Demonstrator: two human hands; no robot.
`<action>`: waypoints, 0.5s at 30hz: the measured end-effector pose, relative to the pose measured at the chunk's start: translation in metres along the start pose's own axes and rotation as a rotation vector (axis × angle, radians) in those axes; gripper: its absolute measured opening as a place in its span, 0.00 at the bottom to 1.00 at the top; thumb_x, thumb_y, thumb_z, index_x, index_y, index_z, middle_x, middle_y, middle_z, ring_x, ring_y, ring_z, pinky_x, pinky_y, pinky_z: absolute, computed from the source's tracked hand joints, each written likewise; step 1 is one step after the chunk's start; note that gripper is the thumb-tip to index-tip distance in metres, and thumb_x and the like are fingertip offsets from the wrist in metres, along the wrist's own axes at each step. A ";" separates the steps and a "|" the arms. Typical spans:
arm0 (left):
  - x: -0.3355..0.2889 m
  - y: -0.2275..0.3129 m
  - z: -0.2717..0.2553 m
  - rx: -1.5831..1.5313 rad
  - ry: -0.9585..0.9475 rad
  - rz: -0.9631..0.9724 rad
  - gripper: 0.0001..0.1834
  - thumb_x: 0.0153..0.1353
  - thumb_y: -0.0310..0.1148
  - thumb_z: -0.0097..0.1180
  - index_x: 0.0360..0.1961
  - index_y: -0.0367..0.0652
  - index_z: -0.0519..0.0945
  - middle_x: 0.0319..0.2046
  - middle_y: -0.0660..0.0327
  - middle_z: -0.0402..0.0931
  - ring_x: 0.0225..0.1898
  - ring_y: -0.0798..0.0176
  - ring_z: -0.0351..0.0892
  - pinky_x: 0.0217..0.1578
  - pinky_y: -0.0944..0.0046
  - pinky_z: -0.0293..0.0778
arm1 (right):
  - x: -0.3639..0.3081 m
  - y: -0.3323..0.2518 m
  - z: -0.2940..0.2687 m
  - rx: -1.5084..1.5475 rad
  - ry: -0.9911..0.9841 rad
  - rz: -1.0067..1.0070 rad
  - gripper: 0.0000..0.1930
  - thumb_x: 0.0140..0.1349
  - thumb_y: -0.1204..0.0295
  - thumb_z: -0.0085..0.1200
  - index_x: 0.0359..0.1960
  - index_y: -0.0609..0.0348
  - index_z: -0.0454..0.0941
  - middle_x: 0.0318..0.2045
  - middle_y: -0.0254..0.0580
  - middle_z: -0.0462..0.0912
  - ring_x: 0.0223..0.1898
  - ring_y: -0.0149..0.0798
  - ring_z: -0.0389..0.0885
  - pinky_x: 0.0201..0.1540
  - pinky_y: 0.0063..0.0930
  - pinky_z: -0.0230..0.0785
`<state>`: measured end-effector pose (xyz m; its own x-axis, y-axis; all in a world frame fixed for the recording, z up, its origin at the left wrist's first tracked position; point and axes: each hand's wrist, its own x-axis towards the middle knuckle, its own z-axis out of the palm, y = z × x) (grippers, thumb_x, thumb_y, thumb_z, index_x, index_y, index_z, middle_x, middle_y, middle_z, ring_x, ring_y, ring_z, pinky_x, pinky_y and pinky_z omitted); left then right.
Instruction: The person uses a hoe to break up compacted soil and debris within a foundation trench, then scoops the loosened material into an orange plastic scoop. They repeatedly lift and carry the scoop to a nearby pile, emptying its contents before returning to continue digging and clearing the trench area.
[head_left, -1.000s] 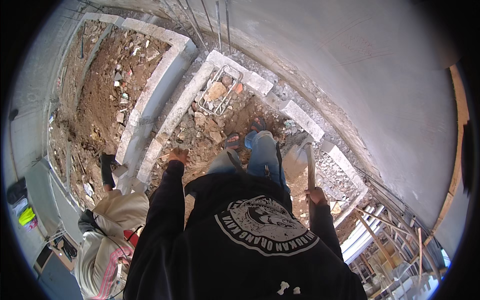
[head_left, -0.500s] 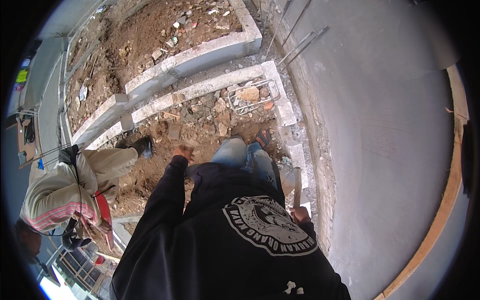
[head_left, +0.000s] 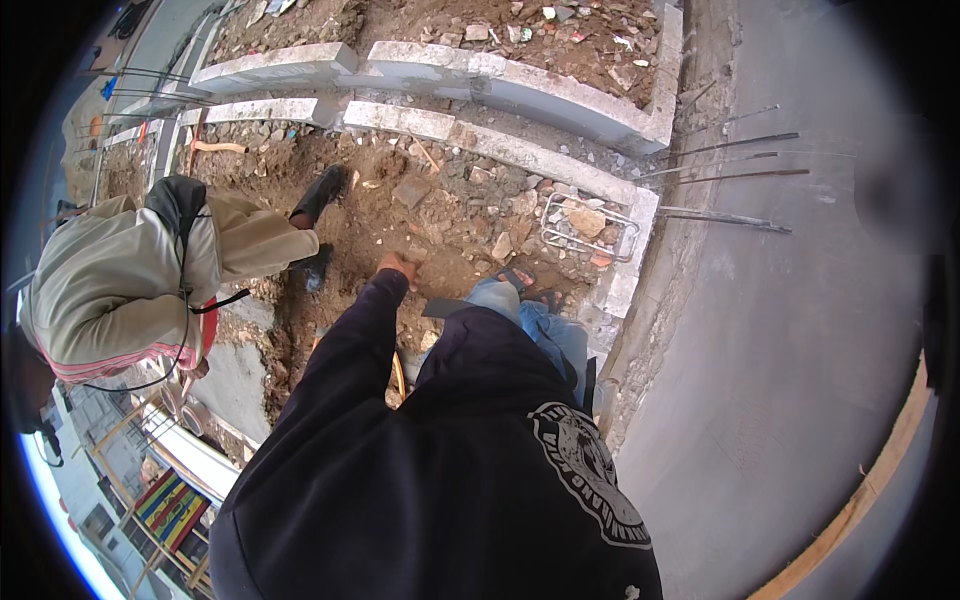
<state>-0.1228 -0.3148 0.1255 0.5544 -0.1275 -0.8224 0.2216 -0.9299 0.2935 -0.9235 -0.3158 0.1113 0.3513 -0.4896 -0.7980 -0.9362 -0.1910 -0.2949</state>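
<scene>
My left hand (head_left: 400,268) hangs over the brown soil, its fingers loosely bent and apart, with nothing seen in it. Below that sleeve, part of a thin orange-brown curved strip (head_left: 399,376) shows against the soil. A dark flat piece (head_left: 444,308) sticks out beside my jeans (head_left: 497,299); what it belongs to is hidden. My right hand is out of sight behind my dark hooded top (head_left: 420,480). By my right side a narrow dark upright piece (head_left: 590,382) shows, too little of it to name. Sandals (head_left: 517,278) are on my feet among rubble.
A co-worker in a beige jacket (head_left: 105,275) bends over at the left, boots (head_left: 320,195) on the soil. Ahead run low concrete beams (head_left: 545,155). A bent wire frame (head_left: 590,228) lies on rubble. Steel bars (head_left: 740,175) jut beside the grey wall (head_left: 760,350) at right.
My view has swung, shifting the beams and wire frame rightward. My right hand, which held a wooden handle beside me, has gone out of sight. My left hand has reached forward, its fingers loosening.
</scene>
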 end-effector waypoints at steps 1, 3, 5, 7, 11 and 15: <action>0.006 -0.015 0.002 0.020 0.028 -0.025 0.20 0.56 0.43 0.57 0.33 0.31 0.82 0.22 0.52 0.83 0.25 0.60 0.85 0.35 0.64 0.79 | -0.002 0.006 -0.016 -0.046 -0.015 -0.031 0.14 0.53 0.60 0.56 0.28 0.60 0.80 0.20 0.50 0.79 0.25 0.52 0.80 0.28 0.43 0.70; 0.018 -0.048 -0.005 0.064 0.090 -0.069 0.21 0.56 0.44 0.57 0.33 0.32 0.82 0.23 0.53 0.83 0.25 0.60 0.85 0.35 0.65 0.79 | 0.002 0.015 -0.049 -0.117 -0.042 -0.085 0.14 0.53 0.59 0.56 0.28 0.58 0.80 0.20 0.50 0.79 0.25 0.53 0.80 0.28 0.43 0.70; 0.028 -0.134 -0.028 0.108 0.237 -0.094 0.21 0.56 0.45 0.56 0.32 0.33 0.82 0.22 0.56 0.83 0.26 0.61 0.85 0.35 0.65 0.78 | 0.036 0.014 -0.074 -0.177 -0.095 -0.228 0.13 0.53 0.58 0.56 0.29 0.55 0.80 0.20 0.50 0.79 0.25 0.54 0.80 0.28 0.43 0.71; 0.015 -0.097 0.015 -0.026 0.055 -0.072 0.21 0.56 0.46 0.56 0.31 0.33 0.81 0.23 0.57 0.84 0.25 0.62 0.85 0.35 0.66 0.78 | 0.030 0.045 -0.113 -0.302 -0.053 -0.244 0.13 0.53 0.57 0.56 0.29 0.53 0.81 0.21 0.50 0.79 0.26 0.55 0.80 0.28 0.44 0.71; -0.018 -0.146 0.029 -0.400 0.126 -0.257 0.18 0.56 0.41 0.57 0.32 0.33 0.79 0.23 0.54 0.83 0.23 0.60 0.84 0.28 0.64 0.78 | 0.099 0.045 -0.177 -0.492 -0.181 -0.536 0.10 0.49 0.61 0.56 0.25 0.53 0.81 0.19 0.49 0.79 0.25 0.54 0.80 0.27 0.44 0.71; -0.085 -0.106 0.059 -0.604 0.155 -0.232 0.15 0.57 0.37 0.57 0.32 0.31 0.77 0.22 0.53 0.82 0.22 0.59 0.84 0.22 0.62 0.76 | 0.148 0.054 -0.256 -0.652 -0.260 -0.655 0.10 0.46 0.61 0.57 0.23 0.54 0.80 0.19 0.49 0.79 0.25 0.52 0.80 0.29 0.42 0.71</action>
<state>-0.2406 -0.2255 0.1352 0.5371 0.1459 -0.8308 0.7347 -0.5649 0.3758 -0.9203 -0.6169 0.1116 0.7173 0.0717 -0.6931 -0.3382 -0.8338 -0.4363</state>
